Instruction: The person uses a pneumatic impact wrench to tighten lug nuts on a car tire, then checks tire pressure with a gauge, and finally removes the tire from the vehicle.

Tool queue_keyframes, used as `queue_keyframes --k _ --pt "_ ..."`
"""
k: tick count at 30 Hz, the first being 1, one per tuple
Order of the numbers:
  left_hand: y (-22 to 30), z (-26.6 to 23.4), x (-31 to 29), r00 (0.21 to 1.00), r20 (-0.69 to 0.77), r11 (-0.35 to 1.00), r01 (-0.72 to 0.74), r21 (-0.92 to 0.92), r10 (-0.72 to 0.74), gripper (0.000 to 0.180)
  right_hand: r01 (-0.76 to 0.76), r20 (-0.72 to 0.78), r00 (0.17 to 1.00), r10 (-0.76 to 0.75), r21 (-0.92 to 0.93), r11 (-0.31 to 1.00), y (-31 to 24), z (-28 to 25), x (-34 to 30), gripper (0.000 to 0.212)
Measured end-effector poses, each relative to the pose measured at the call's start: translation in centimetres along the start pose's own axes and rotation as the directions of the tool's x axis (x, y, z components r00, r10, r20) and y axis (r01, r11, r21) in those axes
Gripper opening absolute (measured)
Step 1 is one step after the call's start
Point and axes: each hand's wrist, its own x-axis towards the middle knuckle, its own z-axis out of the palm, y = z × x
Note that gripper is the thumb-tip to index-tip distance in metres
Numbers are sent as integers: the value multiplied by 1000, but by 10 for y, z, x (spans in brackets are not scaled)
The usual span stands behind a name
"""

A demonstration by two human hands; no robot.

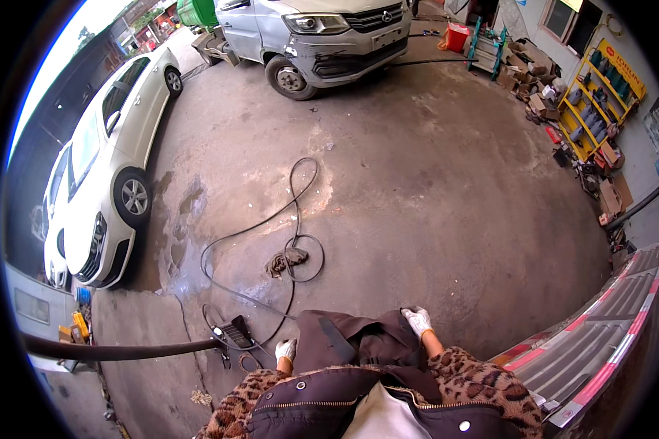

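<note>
Two gloved hands gripping a dark garment over an oil-stained yard floor

The left hand [285, 350] is closing on the near-left edge of the dark brown garment [351, 338], a black hose [285, 219] coiling just beyond it; the right hand [417, 320] is pinching the garment's far-right corner, fingers curled shut, a striped ramp [600, 336] lying off to its right.

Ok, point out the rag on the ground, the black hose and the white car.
rag [285, 261], head view, middle of the crumpled cloth.
black hose [298, 192], head view, upper part of its loop.
white car [113, 172], head view, front fender above the wheel.
</note>
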Motion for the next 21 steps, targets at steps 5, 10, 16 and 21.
queue_keyframes --k 5,10,16,21 --pt "177 67 53 997 68 994 -22 -108 29 22 -118 -24 993 117 -37 992 -7 -62 11 35" --pt "332 189 84 926 375 998 34 56 -52 14 -185 -199 933 299 448 875 53 -100 75 22" --pt "429 339 184 868 497 965 -130 227 0 24 -439 -75 872 484 319 840 27 -165 198 23" --pt "650 440 217 898 433 823 -302 480 76 32 -223 -360 811 461 538 813 -23 -260 313 21"
